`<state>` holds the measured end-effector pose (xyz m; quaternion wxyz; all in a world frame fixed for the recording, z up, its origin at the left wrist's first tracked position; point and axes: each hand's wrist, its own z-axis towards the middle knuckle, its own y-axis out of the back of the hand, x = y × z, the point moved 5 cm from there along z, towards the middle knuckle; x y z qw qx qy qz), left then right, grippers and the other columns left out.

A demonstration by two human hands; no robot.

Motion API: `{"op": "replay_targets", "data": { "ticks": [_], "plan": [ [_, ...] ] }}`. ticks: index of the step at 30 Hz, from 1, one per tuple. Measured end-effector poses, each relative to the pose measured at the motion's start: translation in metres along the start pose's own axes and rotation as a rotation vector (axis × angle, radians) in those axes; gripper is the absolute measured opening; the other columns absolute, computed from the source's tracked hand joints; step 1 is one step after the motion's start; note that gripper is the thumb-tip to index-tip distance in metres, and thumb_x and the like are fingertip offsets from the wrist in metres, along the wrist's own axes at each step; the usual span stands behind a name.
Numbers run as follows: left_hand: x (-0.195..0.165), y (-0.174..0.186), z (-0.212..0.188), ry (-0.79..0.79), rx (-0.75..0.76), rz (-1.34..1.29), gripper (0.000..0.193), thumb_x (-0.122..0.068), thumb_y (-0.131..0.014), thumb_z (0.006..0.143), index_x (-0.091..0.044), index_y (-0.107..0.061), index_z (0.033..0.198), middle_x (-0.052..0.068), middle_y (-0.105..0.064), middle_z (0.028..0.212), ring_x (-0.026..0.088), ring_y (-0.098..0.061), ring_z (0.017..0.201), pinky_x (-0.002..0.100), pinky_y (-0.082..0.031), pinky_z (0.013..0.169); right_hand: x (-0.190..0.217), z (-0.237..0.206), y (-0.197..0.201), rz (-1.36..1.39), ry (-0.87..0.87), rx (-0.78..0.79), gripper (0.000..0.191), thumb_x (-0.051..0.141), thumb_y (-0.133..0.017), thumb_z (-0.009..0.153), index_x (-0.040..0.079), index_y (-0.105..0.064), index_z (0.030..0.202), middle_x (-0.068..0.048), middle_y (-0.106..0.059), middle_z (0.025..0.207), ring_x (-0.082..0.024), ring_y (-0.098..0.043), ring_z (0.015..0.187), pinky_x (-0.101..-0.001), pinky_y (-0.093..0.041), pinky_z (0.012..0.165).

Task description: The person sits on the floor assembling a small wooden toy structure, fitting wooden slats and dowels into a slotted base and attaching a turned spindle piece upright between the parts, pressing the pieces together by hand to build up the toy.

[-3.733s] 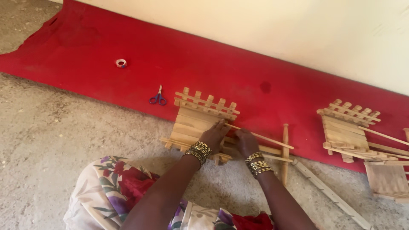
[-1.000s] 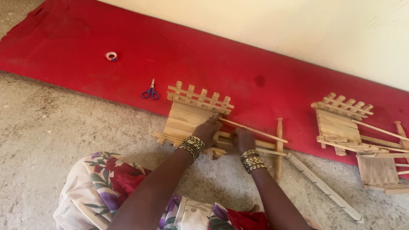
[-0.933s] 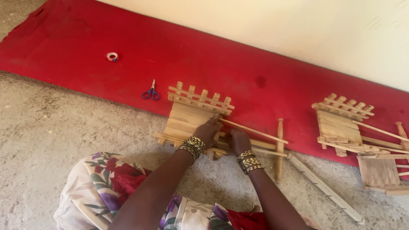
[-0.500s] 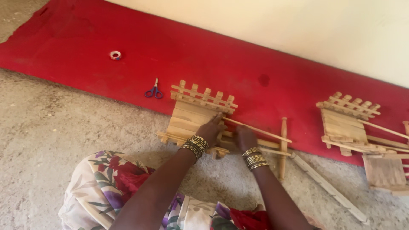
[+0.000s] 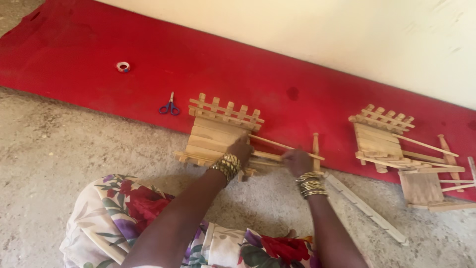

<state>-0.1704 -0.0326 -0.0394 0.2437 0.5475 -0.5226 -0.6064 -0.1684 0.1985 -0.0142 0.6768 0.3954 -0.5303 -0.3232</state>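
Observation:
A small wooden slat model (image 5: 215, 133) with a picket-fence back lies at the near edge of the red mat (image 5: 89, 64). My left hand (image 5: 240, 149) presses down on its right side, fingers curled over the slats. My right hand (image 5: 297, 162) pinches the thin wooden sticks (image 5: 277, 145) that jut out to the right of the model. Both wrists wear stacked gold bangles. An upright wooden peg (image 5: 316, 149) stands just right of my right hand.
Blue-handled scissors (image 5: 169, 106) and a roll of tape (image 5: 123, 66) lie on the mat to the left. A second slat model (image 5: 381, 139) and more wooden parts (image 5: 426, 188) sit at the right. A long flat strip (image 5: 366, 207) lies on the concrete floor.
My right hand has shifted a little to the right along the sticks. The left hand stays on the model. The camera view drifted slightly.

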Motion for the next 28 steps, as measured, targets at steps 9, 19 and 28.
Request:
{"op": "replay_targets", "data": {
  "ticks": [9, 19, 28],
  "plan": [
    [-0.016, 0.029, -0.061, 0.104, -0.125, -0.219, 0.019, -0.026, -0.07, 0.092, -0.015, -0.076, 0.105, 0.012, -0.071, 0.108, 0.032, -0.068, 0.105, 0.047, -0.055, 0.091, 0.101, -0.006, -0.029, -0.053, 0.268, 0.092, 0.011, 0.015, -0.074, 0.087, 0.005, -0.077, 0.087, -0.015, -0.073, 0.088, -0.032, -0.069, 0.084, -0.0443, -0.056, 0.08],
    [-0.011, 0.021, -0.059, 0.093, -0.236, -0.294, 0.02, -0.014, -0.068, 0.08, -0.017, -0.08, 0.096, 0.011, -0.073, 0.102, 0.031, -0.068, 0.102, 0.046, -0.054, 0.093, -0.004, -0.007, -0.007, -0.636, -0.017, 0.161, 0.029, 0.022, -0.052, 0.099, 0.005, -0.073, 0.088, -0.018, -0.074, 0.092, -0.032, -0.073, 0.087, -0.0472, -0.058, 0.084],
    [-0.013, 0.027, -0.061, 0.108, -0.239, -0.178, 0.024, -0.022, -0.059, 0.089, -0.01, -0.079, 0.091, 0.015, -0.074, 0.099, 0.033, -0.066, 0.103, 0.047, -0.054, 0.094, -0.065, -0.032, 0.045, -0.406, -0.584, 0.048, 0.04, 0.042, -0.058, 0.099, 0.006, -0.076, 0.104, -0.023, -0.074, 0.109, -0.04, -0.072, 0.105, -0.0517, -0.059, 0.089]
  ]
}}
